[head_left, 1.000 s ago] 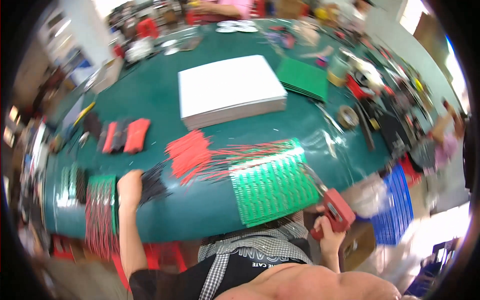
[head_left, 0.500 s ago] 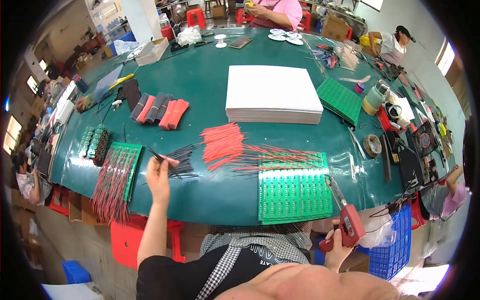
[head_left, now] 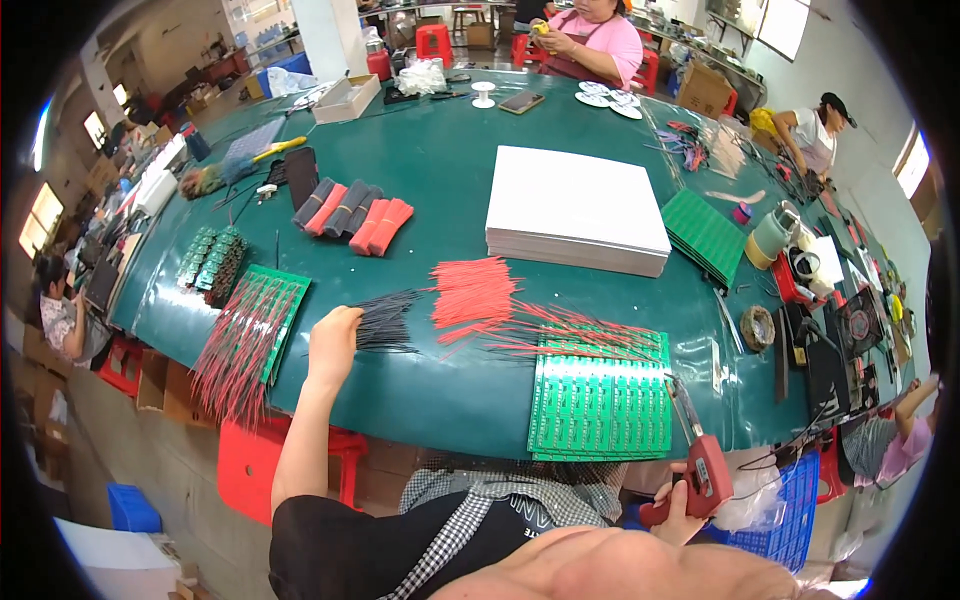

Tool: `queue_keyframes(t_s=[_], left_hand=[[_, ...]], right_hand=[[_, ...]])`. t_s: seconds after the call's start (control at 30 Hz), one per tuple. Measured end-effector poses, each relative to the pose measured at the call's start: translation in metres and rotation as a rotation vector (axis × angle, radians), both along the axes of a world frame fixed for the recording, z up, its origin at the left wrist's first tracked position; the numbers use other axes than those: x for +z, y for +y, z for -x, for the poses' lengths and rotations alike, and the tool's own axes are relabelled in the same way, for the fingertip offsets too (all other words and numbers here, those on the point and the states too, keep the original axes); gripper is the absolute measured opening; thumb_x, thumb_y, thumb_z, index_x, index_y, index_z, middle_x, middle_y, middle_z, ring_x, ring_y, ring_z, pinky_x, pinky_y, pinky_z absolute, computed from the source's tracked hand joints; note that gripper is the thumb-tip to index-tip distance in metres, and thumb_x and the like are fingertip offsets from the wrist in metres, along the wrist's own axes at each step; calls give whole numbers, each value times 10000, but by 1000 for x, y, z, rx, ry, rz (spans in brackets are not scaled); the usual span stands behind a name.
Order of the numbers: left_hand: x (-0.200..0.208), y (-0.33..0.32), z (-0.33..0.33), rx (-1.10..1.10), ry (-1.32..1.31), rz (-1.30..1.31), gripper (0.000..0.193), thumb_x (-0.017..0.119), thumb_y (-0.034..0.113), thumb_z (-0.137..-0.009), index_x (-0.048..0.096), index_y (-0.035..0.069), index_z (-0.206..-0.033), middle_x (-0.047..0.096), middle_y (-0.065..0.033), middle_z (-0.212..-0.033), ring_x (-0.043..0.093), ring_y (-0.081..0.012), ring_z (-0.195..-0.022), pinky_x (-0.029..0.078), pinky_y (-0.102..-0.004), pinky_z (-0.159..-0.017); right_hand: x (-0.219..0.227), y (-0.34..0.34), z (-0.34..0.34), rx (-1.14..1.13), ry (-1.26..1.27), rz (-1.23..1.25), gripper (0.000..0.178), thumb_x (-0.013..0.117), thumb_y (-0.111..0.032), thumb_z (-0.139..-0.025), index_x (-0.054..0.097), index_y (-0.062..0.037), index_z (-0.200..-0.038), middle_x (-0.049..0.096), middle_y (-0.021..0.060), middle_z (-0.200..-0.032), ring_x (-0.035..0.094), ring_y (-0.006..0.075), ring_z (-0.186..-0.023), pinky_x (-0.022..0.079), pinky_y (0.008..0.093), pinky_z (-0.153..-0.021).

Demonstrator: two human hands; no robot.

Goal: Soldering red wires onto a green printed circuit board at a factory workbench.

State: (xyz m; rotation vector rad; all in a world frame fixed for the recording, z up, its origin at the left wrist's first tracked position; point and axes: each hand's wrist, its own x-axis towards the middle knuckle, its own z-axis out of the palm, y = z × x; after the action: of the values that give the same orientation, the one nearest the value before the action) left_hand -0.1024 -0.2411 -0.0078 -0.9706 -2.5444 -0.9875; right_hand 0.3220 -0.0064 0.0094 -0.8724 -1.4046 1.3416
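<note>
My left hand (head_left: 335,340) is closed at the left end of a pile of black wires (head_left: 388,322), its fingers curled down on them; the fingertips are partly hidden. In my right hand (head_left: 678,512) is a red soldering gun (head_left: 708,478), gripped by its handle. Its tip points up at the right edge of a green circuit board panel (head_left: 600,405), which lies flat with several red wires (head_left: 580,335) across its top rows. A heap of cut red wires (head_left: 472,295) sits between the black pile and that panel.
Left of my left hand lies another green panel (head_left: 288,300) covered in red wires. Beyond are bundled wires (head_left: 350,215) and a white paper stack (head_left: 575,205). Green panels (head_left: 705,235) and a tape roll (head_left: 757,327) stand right. A co-worker (head_left: 595,45) sits across the table.
My left hand was raised with a few black wires sticking up from its fingers; now it is lowered at the black pile. The right hand keeps the soldering gun. The whole view has shifted slightly.
</note>
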Motion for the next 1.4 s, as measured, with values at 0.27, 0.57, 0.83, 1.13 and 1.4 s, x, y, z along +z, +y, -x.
queue_keyframes(t_s=[0.27,0.57,0.83,1.13,1.4], left_hand=[[-5,1,9,69,114,200,150,574,38,-823,661,24,-944,636,-146,-858,623,-345,-812,497,-423,-722],[-11,31,-29,-220,-471,-643,120,540,75,-940,605,-13,-988,670,-97,-884,661,-183,-835,521,-316,-745],[-24,62,-84,-457,-921,-565,170,484,56,-966,577,-45,-1067,651,-104,-944,650,-167,-843,528,-285,-768],[50,156,-133,-1140,-1747,37,181,528,100,-943,576,-26,-1064,676,-123,-858,684,-191,-716,501,-249,-609],[39,179,-151,-1252,-1843,134,182,532,100,-948,599,-60,-1004,676,-127,-837,681,-188,-736,547,-271,-675]], right_hand=[[2,3,3,3,-55,13,246,558,-48,-898,503,28,-1125,611,110,-1015,545,94,-586,429,216,-493],[-1,7,10,25,-37,2,253,552,-40,-899,499,30,-1137,610,111,-1020,542,88,-584,428,209,-502],[2,-6,7,-22,16,59,284,570,-14,-877,502,34,-1149,613,115,-1010,539,93,-578,432,216,-502],[33,68,55,222,-419,-530,503,735,-41,-743,565,37,-1209,640,159,-1160,630,222,-1053,481,317,-900],[33,73,68,544,-435,-750,575,725,-61,-673,586,-74,-1231,678,112,-987,679,258,-840,532,313,-722]])
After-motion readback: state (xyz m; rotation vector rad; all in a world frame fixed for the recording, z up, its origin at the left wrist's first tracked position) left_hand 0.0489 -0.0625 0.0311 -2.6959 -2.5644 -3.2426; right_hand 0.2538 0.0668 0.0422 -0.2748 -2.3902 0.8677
